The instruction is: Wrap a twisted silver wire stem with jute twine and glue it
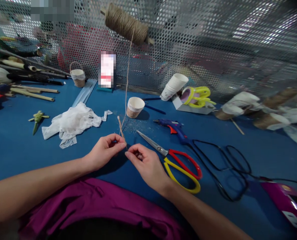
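Between my two hands is a thin, light-brown stick-like piece (120, 127) that looks wrapped in twine. My left hand (105, 148) pinches it with thumb and fingertips. At its lower end, my right hand (144, 161) is closed in a pinch, its fingertips almost touching the left ones. Jute twine (127, 81) runs down from a spool (125, 24) on the mesh to my left hand. Just beyond stands a paper cup (135, 108) wrapped in brown cord with a white lace rim. Scissors (161, 148) with red and yellow handles lie open beside my right hand.
A blue glue gun (175, 128) with a looped black cable (221, 170) lies right. White lace (75, 121) is heaped left, near a small green woven figure (38, 120). Stacked paper cups (175, 86), yellow scissors (198, 96) and a handled cup (77, 77) line the mesh panel.
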{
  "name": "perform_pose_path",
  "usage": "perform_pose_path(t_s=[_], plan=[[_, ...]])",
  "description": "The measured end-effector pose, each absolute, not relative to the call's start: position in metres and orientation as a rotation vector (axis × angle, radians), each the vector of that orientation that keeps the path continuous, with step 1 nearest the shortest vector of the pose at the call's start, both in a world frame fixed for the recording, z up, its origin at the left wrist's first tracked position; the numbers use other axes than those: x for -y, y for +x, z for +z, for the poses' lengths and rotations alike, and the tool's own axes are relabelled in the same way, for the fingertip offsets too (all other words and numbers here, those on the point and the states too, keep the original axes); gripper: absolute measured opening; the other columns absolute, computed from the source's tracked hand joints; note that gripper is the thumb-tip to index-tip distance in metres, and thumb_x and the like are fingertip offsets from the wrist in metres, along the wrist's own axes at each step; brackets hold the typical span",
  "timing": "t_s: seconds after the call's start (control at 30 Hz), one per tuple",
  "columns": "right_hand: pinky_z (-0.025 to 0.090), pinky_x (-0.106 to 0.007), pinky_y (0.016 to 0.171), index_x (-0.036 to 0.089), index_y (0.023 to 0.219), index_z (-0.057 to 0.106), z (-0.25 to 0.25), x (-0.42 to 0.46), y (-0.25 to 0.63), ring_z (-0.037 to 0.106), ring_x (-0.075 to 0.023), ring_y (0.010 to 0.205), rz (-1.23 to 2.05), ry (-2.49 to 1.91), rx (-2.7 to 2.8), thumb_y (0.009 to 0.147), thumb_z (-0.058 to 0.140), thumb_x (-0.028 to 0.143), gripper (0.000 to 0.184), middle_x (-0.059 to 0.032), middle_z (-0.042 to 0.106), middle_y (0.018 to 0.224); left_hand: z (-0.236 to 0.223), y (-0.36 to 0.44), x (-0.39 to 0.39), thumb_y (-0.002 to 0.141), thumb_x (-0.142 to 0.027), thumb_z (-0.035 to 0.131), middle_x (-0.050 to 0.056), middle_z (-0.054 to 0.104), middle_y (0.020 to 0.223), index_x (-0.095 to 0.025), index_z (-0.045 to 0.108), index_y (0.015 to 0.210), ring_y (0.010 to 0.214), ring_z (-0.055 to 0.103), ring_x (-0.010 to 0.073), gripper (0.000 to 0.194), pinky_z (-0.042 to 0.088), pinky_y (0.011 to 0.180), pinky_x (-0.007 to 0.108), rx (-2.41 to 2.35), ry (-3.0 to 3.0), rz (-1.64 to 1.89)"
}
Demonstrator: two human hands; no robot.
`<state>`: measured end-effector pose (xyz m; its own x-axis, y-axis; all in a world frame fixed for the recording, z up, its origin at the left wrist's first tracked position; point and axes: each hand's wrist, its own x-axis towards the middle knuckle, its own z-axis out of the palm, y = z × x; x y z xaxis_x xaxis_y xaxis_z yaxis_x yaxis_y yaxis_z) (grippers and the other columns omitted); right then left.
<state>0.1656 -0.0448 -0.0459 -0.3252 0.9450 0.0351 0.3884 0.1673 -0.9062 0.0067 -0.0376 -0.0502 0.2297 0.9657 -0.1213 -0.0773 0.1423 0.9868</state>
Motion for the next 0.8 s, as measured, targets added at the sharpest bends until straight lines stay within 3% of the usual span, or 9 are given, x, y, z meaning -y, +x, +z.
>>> perform_pose_path(t_s=[0.53, 0.63, 0.8], plan=[[0.031, -0.019, 0.042, 0.017, 0.070, 0.050, -0.0425, 0.0415, 0.1664, 0.043, -0.0056, 0.048, 1.821, -1.071, 1.468, 0.079, 0.054, 0.033, 0.019, 0.0027, 0.053, 0.064, -0.0516, 0.0057, 0.0369, 0.072, -0.034, 0.064, -0.006, 0.044, 0.055, -0.013, 0.049, 0.073, 0.045, 0.035, 0.0033, 0.026, 0.023, 0.044, 0.019, -0.815, 0.920, 0.915], [0.033, -0.020, 0.043, 0.017, 0.072, 0.051, -0.0439, 0.0415, 0.1659, 0.043, -0.0061, 0.048, 1.766, -1.117, 1.507, 0.080, 0.053, 0.034, 0.019, 0.0026, 0.052, 0.064, -0.0521, 0.0057, 0.0369, 0.073, -0.034, 0.063, -0.006, 0.045, 0.057, -0.013, 0.049, 0.073, 0.046, 0.036, 0.0038, 0.024, 0.025, 0.045, 0.019, -0.872, 0.973, 0.937], [0.036, -0.022, 0.050, 0.018, 0.072, 0.052, -0.0460, 0.0430, 0.1643, 0.042, -0.0081, 0.053, 1.395, -1.261, 1.641, 0.074, 0.060, 0.028, 0.014, 0.0046, 0.048, 0.061, -0.0522, 0.0065, 0.0371, 0.074, -0.031, 0.060, -0.006, 0.044, 0.060, -0.013, 0.050, 0.073, 0.049, 0.035, 0.0038, 0.020, 0.027, 0.047, 0.019, -1.010, 1.118, 0.991]])
